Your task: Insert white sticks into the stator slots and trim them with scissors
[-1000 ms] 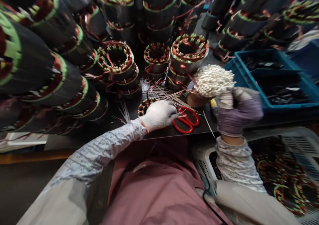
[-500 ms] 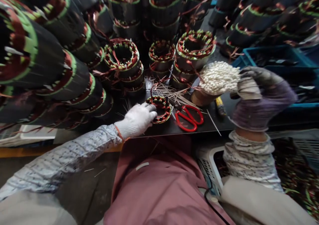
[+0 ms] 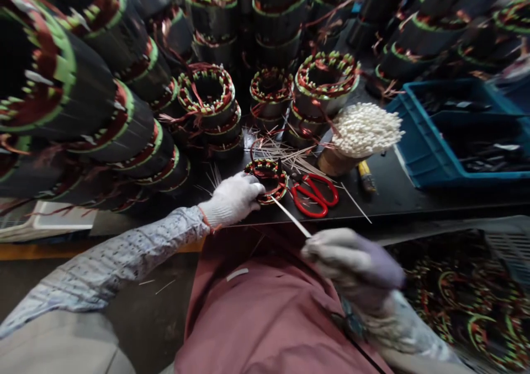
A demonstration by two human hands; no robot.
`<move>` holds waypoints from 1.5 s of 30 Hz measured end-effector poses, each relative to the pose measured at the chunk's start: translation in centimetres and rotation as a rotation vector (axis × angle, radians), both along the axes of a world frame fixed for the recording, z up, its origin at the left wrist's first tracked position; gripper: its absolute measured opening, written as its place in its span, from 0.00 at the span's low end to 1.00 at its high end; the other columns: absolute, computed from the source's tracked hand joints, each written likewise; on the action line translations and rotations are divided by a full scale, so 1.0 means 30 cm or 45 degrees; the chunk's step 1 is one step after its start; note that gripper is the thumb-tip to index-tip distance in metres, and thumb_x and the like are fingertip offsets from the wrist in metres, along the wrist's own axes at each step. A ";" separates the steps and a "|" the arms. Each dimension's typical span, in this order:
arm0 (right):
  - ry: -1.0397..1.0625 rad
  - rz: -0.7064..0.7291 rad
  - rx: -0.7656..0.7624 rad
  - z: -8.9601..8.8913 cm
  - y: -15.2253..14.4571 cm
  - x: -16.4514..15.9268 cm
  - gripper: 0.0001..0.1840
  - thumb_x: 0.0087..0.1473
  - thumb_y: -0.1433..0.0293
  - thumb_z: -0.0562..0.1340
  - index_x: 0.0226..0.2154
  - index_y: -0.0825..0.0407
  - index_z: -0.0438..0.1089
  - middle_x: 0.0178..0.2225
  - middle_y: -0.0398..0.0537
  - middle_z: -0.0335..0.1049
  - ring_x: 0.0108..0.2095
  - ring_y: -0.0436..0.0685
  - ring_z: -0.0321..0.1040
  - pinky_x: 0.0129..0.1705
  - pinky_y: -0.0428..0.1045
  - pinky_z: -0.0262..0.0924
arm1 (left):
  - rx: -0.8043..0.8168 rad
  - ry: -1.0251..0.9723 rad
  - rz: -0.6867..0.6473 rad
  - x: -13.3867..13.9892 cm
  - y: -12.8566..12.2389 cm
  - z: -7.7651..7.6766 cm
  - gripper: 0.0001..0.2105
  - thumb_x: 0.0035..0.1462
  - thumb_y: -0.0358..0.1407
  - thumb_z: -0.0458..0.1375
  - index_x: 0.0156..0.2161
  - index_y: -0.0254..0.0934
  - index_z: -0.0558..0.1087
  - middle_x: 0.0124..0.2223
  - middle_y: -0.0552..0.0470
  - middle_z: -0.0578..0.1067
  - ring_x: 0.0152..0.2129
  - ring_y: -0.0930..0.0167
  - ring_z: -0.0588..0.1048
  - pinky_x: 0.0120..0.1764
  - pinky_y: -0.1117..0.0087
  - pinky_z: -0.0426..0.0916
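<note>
A small motor stator [image 3: 280,197] with red windings and green slot edges lies near the table's front edge. My left hand [image 3: 237,197], in a white knit glove, is closed on its left side. My right hand [image 3: 348,255], in a worn grey and purple glove, pinches a thin white stick [image 3: 292,217]. The stick's far tip reaches the stator's near rim. Red-handled scissors [image 3: 314,195] lie just right of the stator. Behind them a bundle of white sticks [image 3: 366,128] stands in a brown holder [image 3: 336,162].
Stacked stators [image 3: 209,100] crowd the back and left of the table [image 3: 351,211]. Loose sticks [image 3: 285,156] lie behind the small stator. A yellow-handled tool [image 3: 366,176] and a blue bin [image 3: 426,142] are at right. Below, a crate holds more stators [image 3: 488,330].
My right hand has moved from the bundle down and left, bringing a white stick to the stator. My left hand stays on the stator.
</note>
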State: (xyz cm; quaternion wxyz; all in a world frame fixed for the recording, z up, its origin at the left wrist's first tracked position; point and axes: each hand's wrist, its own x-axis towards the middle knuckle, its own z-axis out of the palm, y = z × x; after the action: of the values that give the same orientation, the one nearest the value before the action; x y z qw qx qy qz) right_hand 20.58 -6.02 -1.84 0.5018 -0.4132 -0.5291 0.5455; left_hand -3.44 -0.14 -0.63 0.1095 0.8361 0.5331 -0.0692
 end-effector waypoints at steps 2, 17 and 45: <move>-0.051 0.123 0.230 -0.048 -0.074 -0.037 0.09 0.46 0.72 0.68 0.33 0.44 0.77 0.31 0.45 0.77 0.28 0.55 0.75 0.27 0.47 0.73 | 0.015 -0.086 0.053 0.013 -0.011 -0.015 0.14 0.55 0.41 0.60 0.47 0.42 0.74 0.45 0.50 0.75 0.42 0.66 0.72 0.44 0.66 0.68; 0.060 -0.244 0.461 -0.196 0.015 -0.177 0.10 0.54 0.71 0.63 0.40 0.43 0.74 0.37 0.43 0.76 0.31 0.53 0.75 0.32 0.50 0.74 | -0.160 -0.156 0.368 0.127 0.002 0.035 0.08 0.50 0.35 0.60 0.37 0.43 0.77 0.39 0.54 0.78 0.38 0.68 0.75 0.42 0.68 0.69; 0.003 -0.019 0.277 -0.186 -0.176 -0.063 0.14 0.54 0.77 0.60 0.40 0.45 0.73 0.41 0.47 0.76 0.44 0.57 0.74 0.45 0.53 0.72 | 0.188 -0.092 -0.079 0.038 0.008 -0.048 0.23 0.56 0.41 0.58 0.56 0.39 0.66 0.43 0.47 0.77 0.43 0.65 0.74 0.60 0.56 0.54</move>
State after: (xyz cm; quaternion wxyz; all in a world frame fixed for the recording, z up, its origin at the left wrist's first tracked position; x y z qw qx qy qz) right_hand 18.68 -11.30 -7.42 0.5484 -0.3598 -0.5814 0.4814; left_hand -2.28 0.10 -2.07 0.0645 0.8599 0.5064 -0.0028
